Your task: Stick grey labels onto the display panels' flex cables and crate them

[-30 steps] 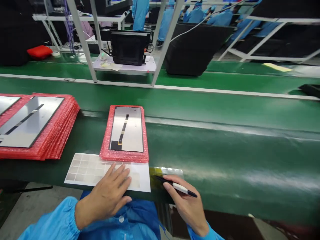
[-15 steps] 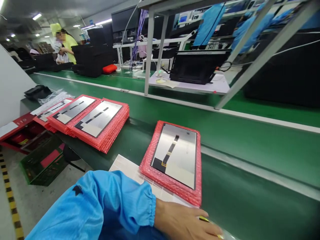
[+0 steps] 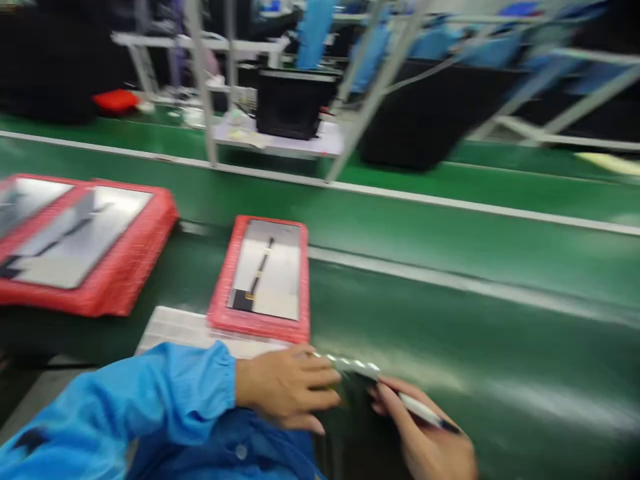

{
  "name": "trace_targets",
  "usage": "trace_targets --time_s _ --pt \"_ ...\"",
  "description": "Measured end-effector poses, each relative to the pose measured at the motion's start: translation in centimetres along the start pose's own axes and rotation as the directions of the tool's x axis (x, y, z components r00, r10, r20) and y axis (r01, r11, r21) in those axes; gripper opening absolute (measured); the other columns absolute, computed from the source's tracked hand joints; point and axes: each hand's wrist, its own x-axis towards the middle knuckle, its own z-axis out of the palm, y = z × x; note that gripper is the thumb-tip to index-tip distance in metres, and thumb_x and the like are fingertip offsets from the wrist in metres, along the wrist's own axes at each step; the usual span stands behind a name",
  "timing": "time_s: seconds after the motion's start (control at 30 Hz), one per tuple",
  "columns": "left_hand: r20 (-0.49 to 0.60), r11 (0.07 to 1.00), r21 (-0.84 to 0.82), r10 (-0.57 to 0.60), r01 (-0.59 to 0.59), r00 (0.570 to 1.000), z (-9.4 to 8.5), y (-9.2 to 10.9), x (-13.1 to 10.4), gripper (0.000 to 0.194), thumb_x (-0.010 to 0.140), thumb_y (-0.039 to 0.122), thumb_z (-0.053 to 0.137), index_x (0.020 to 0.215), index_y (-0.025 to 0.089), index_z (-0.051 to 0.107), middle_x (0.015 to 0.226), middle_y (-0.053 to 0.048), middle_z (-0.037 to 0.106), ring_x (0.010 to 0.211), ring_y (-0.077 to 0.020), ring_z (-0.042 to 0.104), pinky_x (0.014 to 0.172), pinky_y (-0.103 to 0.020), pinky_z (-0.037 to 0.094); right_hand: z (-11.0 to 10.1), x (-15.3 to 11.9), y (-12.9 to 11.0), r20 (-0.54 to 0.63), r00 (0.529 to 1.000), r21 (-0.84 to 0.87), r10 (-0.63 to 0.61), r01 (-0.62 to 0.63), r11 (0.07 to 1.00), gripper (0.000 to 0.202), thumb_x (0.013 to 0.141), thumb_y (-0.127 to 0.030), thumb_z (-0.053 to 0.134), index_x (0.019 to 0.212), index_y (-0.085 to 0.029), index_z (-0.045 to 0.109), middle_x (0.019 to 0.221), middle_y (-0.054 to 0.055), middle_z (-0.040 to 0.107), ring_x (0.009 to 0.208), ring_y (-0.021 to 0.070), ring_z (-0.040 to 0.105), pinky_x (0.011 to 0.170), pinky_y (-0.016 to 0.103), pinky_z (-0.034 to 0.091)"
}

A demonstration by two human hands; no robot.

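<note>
Reading my view as a clock face, I have the right hand (image 3: 430, 443) at five o'clock, its grip narrow and closed around a black-and-white pen-shaped tool (image 3: 419, 408). The tool's dark end points toward four o'clock; its other end is blurred near the fingers, so I can't make out the tip. The left hand (image 3: 286, 387) lies at six o'clock, palm down, in a wide posture: fingers stretched toward three o'clock, thumb apart from them. A shiny clear strip (image 3: 354, 365) sits between the two hands, and I can't tell whether either one touches it.

The left sleeve (image 3: 167, 393), blue with an elastic cuff, crosses in front of a pale sheet (image 3: 173, 325) at eight o'clock. Just off my centre toward eight, a display panel (image 3: 283, 283) with a dark ribbon cable (image 3: 260, 272) lies on red bubble-wrap (image 3: 260, 325), which overlaps the sheet. At nine o'clock I see a blurred red stack (image 3: 143, 260) bearing more panels (image 3: 113, 230). All of it rests on the green bench (image 3: 450, 320).
</note>
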Motion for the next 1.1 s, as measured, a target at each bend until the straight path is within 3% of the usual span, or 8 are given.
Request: trace_targets --time_s 0.1,0.23,0.37,0.53,0.93,1.1 --pt "0.033 0.995 -0.085 -0.057 0.06 0.998 0.0 0.0 -0.3 0.054 0.105 0.051 0.047 0.142 0.014 0.058 0.15 -0.014 0.058 0.14 -0.0312 0.051 0.116 -0.05 0.041 -0.2 -1.0 -2.1 -0.001 0.999 0.069 -0.038 0.038 0.997 0.038 0.078 -0.055 0.078 0.09 -0.018 0.081 0.076 0.008 0.078 0.062 0.0207 0.073 0.06 0.028 0.06" --pt "0.083 0.991 -0.107 -0.074 0.082 0.994 0.2 0.1 -0.6 0.049 0.104 0.046 0.05 0.144 0.018 0.056 0.155 -0.016 0.054 0.143 -0.0347 0.049 0.117 -0.051 0.038 0.0 -1.4 -1.5 0.004 0.998 0.119 -0.055 0.054 0.991 0.029 0.083 -0.045 0.078 0.089 -0.017 0.08 0.079 0.006 0.077 0.061 0.0164 0.07 0.06 0.026 0.058" --pt "0.094 0.995 -0.059 -0.078 0.083 0.993 0.3 0.5 -0.8 0.053 0.103 0.047 0.053 0.149 0.022 0.053 0.158 -0.014 0.051 0.143 -0.0349 0.049 0.116 -0.051 0.037 -0.1 -2.2 -0.7 0.056 0.996 0.181 -0.073 0.062 0.981 0.025 0.086 -0.041 0.077 0.092 -0.017 0.079 0.076 0.006 0.076 0.063 0.0166 0.071 0.06 0.026 0.058" --pt "0.118 1.0 -0.012 -0.01 0.012 0.993 0.8 0.2 -1.0 0.061 0.103 0.056 0.05 0.157 0.029 0.046 0.165 -0.006 0.044 0.145 -0.0355 0.045 0.117 -0.053 0.03 -0.7 -2.5 -0.5 0.124 0.979 0.173 -0.163 0.141 0.975 0.019 0.084 -0.035 0.08 0.09 -0.017 0.081 0.078 0.007 0.078 0.062 0.0157 0.071 0.058 0.025 0.056" --pt "0.139 0.997 -0.072 -0.01 0.02 0.99 0.1 0.0 -0.5 0.065 0.103 0.063 0.042 0.155 0.024 0.048 0.164 -0.007 0.045 0.142 -0.0368 0.045 0.116 -0.053 0.031 -1.5 -1.9 -0.8 0.182 0.932 0.099 -0.314 0.3 0.949 0.009 0.085 -0.029 0.081 0.09 -0.022 0.082 0.087 0.005 0.081 0.078 0.0178 0.076 0.071 0.024 0.059" --pt "0.134 0.998 -0.053 -0.012 0.019 0.991 0.2 0.1 -0.7 0.064 0.104 0.062 0.041 0.156 0.025 0.048 0.163 -0.007 0.046 0.143 -0.0365 0.044 0.116 -0.052 0.028 -1.4 -1.7 -0.3 0.168 0.95 0.113 -0.263 0.247 0.963 0.01 0.086 -0.03 0.079 0.088 -0.02 0.079 0.084 0.006 0.079 0.075 0.0186 0.074 0.067 0.027 0.057"
